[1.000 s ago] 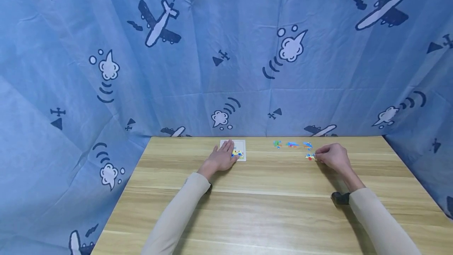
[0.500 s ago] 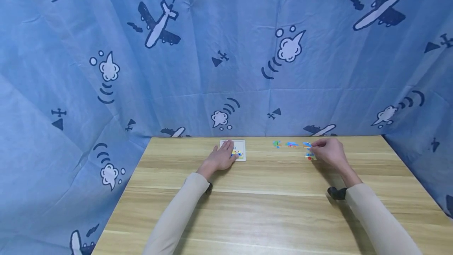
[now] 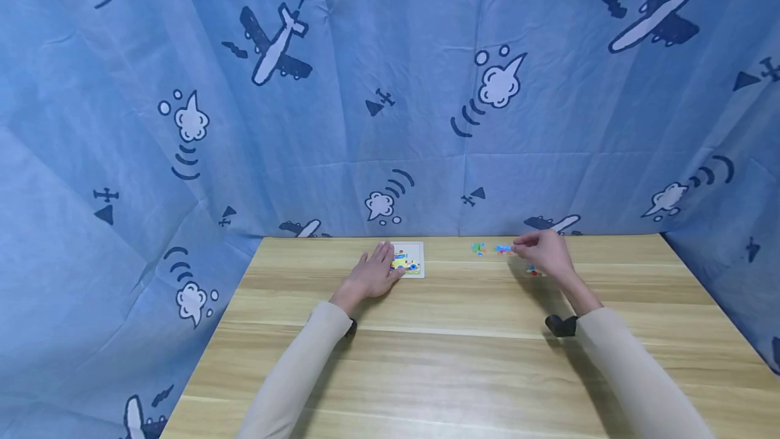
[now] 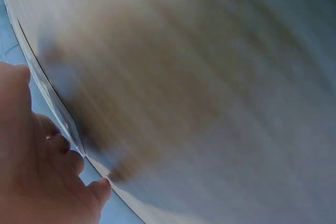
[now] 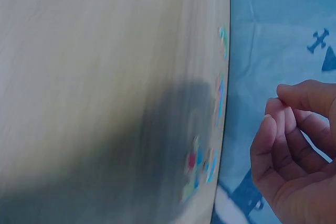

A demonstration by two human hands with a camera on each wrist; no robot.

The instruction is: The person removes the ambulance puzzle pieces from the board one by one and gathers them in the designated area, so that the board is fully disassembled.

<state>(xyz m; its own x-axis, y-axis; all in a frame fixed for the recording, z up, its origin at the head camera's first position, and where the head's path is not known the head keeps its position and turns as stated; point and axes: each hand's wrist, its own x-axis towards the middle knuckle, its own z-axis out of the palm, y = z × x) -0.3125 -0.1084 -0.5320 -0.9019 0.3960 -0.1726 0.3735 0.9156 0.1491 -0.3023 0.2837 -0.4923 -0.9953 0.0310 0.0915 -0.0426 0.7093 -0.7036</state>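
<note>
In the head view my left hand (image 3: 368,275) lies with extended fingers over the left part of a small white-bordered puzzle board (image 3: 418,247), whose uncovered part shows a yellow vehicle picture. The left wrist view has this hand (image 4: 42,156) at the board's raised edge (image 4: 63,114). My right hand (image 3: 546,253) hovers above the loose jigsaw pieces, fingers loosely bent. Nothing shows between thumb and fingers of this hand (image 5: 294,140) in the right wrist view. Below it lie a red-and-yellow piece (image 5: 191,165) and a blue piece (image 5: 212,166).
A green piece (image 3: 478,249) and a blue-and-pink piece (image 3: 504,249) lie left of my right hand. The wooden table (image 3: 439,371) ends at a blue curtain (image 3: 420,120) printed with airplanes.
My right hand has risen from beside the red-and-yellow piece and moved left above the row. My left hand has slid slightly left, uncovering more of the vehicle picture.
</note>
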